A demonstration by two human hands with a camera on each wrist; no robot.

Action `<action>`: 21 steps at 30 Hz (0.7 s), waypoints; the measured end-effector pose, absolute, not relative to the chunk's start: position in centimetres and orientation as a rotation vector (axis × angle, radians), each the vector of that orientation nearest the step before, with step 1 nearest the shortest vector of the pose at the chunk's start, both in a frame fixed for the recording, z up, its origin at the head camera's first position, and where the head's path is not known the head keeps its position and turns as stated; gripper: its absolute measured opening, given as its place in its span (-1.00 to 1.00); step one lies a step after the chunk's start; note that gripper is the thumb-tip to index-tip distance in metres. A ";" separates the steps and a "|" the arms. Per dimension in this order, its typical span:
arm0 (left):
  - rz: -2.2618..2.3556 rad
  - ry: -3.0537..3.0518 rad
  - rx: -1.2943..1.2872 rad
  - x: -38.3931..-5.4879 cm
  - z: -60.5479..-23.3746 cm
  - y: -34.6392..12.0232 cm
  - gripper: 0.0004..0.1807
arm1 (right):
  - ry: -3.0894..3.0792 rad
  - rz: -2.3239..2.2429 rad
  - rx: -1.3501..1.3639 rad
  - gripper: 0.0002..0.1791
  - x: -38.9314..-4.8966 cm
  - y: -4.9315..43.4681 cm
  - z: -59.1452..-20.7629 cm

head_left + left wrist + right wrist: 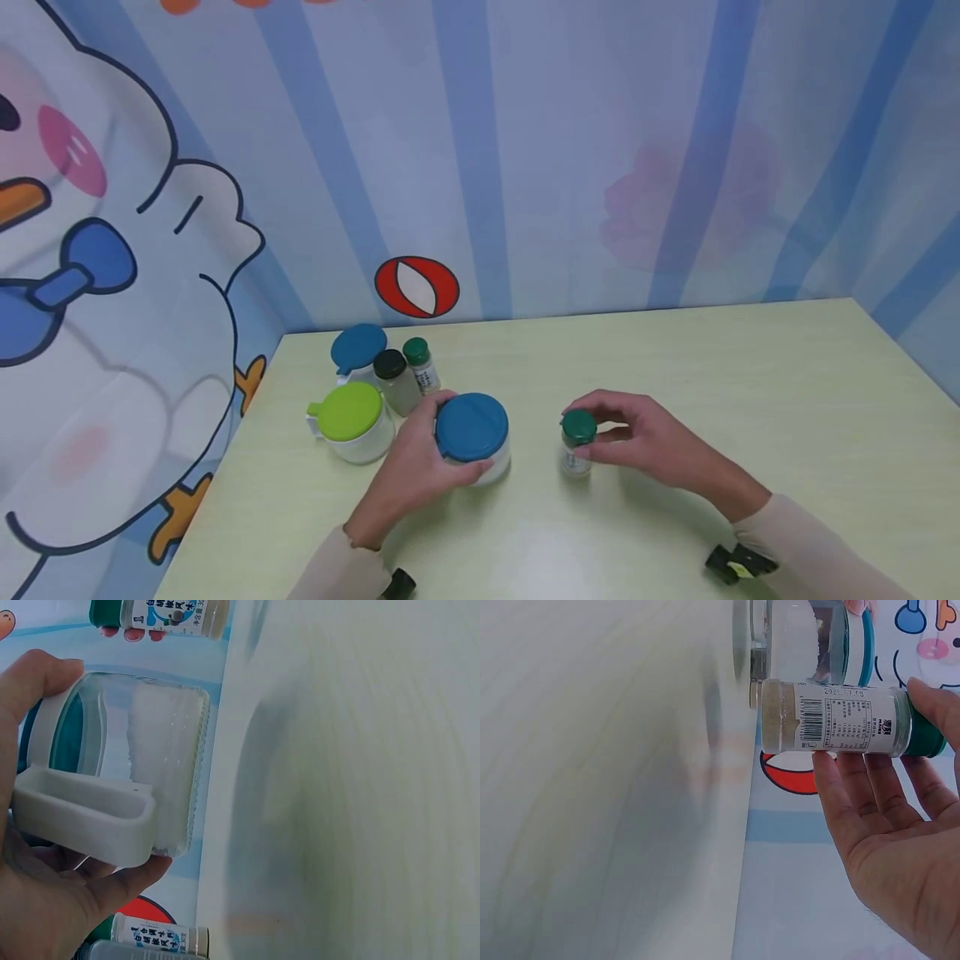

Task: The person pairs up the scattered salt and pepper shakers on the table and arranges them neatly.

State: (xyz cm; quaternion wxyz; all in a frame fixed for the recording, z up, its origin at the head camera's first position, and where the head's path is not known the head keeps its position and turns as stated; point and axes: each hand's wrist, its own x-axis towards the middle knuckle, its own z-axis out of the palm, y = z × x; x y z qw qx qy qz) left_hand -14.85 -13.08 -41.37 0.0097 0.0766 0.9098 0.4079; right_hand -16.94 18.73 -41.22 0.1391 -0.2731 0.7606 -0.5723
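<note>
Near the middle of the table my left hand grips a clear jar with a blue lid, thumb and fingers around its sides. White grains lie inside this jar, and a white handle sticks out from its side. To the right, my right hand holds a small spice bottle with a green cap between thumb and fingers. A printed label with a barcode wraps the spice bottle. Both containers are upright and apart from each other. Whether their bases touch the table I cannot tell.
Left of my left hand stand a green-lidded jar, another blue-lidded jar, a black-capped bottle and a second green-capped spice bottle, close together. The pale table meets a cartoon-printed wall at the back.
</note>
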 end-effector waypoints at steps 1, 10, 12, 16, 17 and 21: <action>1.280 2.836 0.247 -14.9 -41.4 -13.0 0.05 | 2.202 -1.655 -0.781 -0.59 -16.9 18.9 -41.3; 1.341 2.791 0.319 -15.2 -41.5 -12.0 0.05 | 2.254 -1.631 -0.738 -0.61 -16.8 20.3 -41.1; 1.351 2.782 0.337 -15.3 -41.5 -11.7 0.05 | 2.265 -1.627 -0.720 -0.61 -16.8 20.6 -41.0; 1.370 2.759 0.366 -15.5 -41.5 -11.0 0.04 | 2.290 -1.632 -0.691 -0.62 -16.7 21.4 -40.9; 1.371 2.755 0.370 -15.5 -41.5 -10.8 0.04 | 2.295 -1.635 -0.687 -0.62 -16.7 21.6 -40.9; 1.359 2.762 0.405 -15.6 -41.4 -10.1 0.04 | 2.331 -1.630 -0.678 -0.63 -16.7 22.5 -40.7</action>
